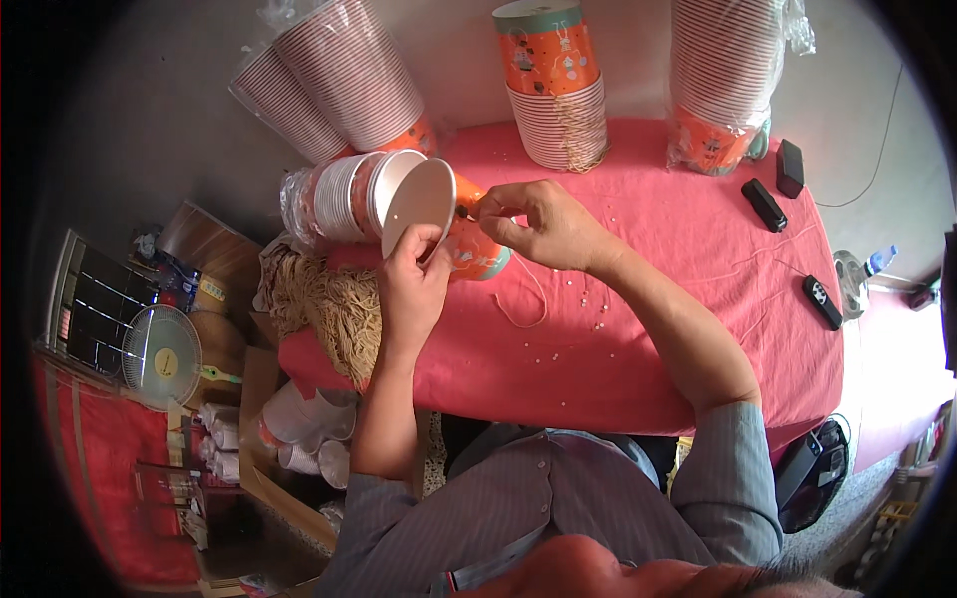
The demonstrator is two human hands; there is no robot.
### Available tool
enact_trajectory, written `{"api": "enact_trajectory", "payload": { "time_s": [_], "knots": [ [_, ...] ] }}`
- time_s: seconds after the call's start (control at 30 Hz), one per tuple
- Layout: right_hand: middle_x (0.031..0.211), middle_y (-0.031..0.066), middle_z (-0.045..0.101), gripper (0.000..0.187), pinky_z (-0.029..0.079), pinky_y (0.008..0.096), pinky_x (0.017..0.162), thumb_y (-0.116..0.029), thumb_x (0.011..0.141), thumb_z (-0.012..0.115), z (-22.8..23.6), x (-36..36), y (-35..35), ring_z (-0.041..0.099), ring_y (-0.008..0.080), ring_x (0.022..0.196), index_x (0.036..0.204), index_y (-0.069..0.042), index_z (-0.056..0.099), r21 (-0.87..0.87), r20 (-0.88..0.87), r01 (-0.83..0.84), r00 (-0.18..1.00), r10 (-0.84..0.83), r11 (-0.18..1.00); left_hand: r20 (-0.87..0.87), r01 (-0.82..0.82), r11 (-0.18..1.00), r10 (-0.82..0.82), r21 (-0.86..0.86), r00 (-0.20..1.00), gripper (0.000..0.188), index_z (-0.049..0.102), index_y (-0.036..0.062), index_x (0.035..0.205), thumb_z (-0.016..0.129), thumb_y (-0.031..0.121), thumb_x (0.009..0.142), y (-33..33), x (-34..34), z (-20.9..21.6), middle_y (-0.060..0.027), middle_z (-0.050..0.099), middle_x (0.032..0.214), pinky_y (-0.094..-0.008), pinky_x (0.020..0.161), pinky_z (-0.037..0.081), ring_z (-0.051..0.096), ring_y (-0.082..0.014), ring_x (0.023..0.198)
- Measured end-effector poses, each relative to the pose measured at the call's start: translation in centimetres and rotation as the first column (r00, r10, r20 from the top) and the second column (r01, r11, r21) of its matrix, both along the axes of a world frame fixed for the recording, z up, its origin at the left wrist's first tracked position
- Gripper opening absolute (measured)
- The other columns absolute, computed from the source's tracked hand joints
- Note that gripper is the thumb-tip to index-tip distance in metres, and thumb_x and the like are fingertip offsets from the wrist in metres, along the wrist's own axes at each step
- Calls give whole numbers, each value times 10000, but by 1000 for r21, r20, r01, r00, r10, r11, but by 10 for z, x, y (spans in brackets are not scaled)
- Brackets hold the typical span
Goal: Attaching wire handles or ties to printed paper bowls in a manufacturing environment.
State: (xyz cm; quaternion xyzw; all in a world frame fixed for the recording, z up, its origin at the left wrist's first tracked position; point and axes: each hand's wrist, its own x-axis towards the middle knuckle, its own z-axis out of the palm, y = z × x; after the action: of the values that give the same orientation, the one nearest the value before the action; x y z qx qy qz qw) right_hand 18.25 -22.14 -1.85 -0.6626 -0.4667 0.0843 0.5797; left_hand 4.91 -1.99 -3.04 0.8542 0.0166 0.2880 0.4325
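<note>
I can read no words or numbers from here, only make out where markings sit. The sideways orange paper bucket [478, 251] carries printed pale and dark figures, too small for me to tell apart. I see similar printing on the upright orange bucket [547, 58] topping the rear stack. A round yellow label [166, 361] sits at the centre of the fan [146, 334], its marking illegible to me. The black device [821, 303] by the tabletop's [638, 354] right edge bears a white mark I cannot decipher.
</note>
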Motion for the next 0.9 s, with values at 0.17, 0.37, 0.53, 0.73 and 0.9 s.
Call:
{"api": "enact_trajectory", "payload": {
  "time_s": [0.17, 0.37, 0.53, 0.73, 0.9],
  "knots": [
    [955, 143, 791, 169, 591, 389, 880, -107, 970, 708, -3, 8, -4, 754, 212, 903, 1073, 10, 772, -119, 160, -14, 987, 33, 993, -60, 1, 996, 4, 89, 998, 135, 673, -45, 1133, 725, 20, 1027, 0, 3, 5, -192, 805, 1008, -355, 811, 602, 806, -233, 952],
    [916, 163, 778, 155, 572, 416, 805, -106, 957, 700, -19, 8, 6, 731, 261, 813, 1040, 3, 773, -91, 205, 42, 978, -23, 995, -97, -17, 997, 24, 71, 995, 168, 692, -44, 1156, 741, 38, 1018, 1, 4, -2, -209, 810, 1040, -362, 840, 614, 812, -252, 996],
    [887, 208, 751, 161, 566, 478, 785, -148, 913, 707, -22, 9, 6, 726, 379, 804, 972, -12, 771, -64, 174, 32, 985, -20, 997, -51, -21, 994, 26, 108, 998, 170, 700, -39, 1145, 750, 55, 1013, -3, 3, -4, -211, 812, 1046, -379, 842, 619, 817, -287, 1002],
    [829, 212, 726, 143, 555, 491, 750, -137, 900, 703, -24, 8, 10, 710, 381, 759, 935, -9, 754, -74, 186, 56, 982, -42, 996, -54, -22, 990, 30, 137, 998, 162, 704, -32, 1138, 752, 53, 1008, -7, 1, -1, -208, 810, 1042, -389, 832, 622, 816, -297, 988],
    [814, 216, 720, 136, 551, 496, 736, -131, 894, 699, -24, 9, 9, 708, 380, 742, 925, -8, 750, -63, 214, 70, 975, -55, 996, -41, -16, 989, 23, 144, 999, 156, 704, -28, 1125, 756, 56, 1005, -6, 3, -5, -204, 810, 1022, -394, 823, 622, 816, -299, 977]
  ]
}}
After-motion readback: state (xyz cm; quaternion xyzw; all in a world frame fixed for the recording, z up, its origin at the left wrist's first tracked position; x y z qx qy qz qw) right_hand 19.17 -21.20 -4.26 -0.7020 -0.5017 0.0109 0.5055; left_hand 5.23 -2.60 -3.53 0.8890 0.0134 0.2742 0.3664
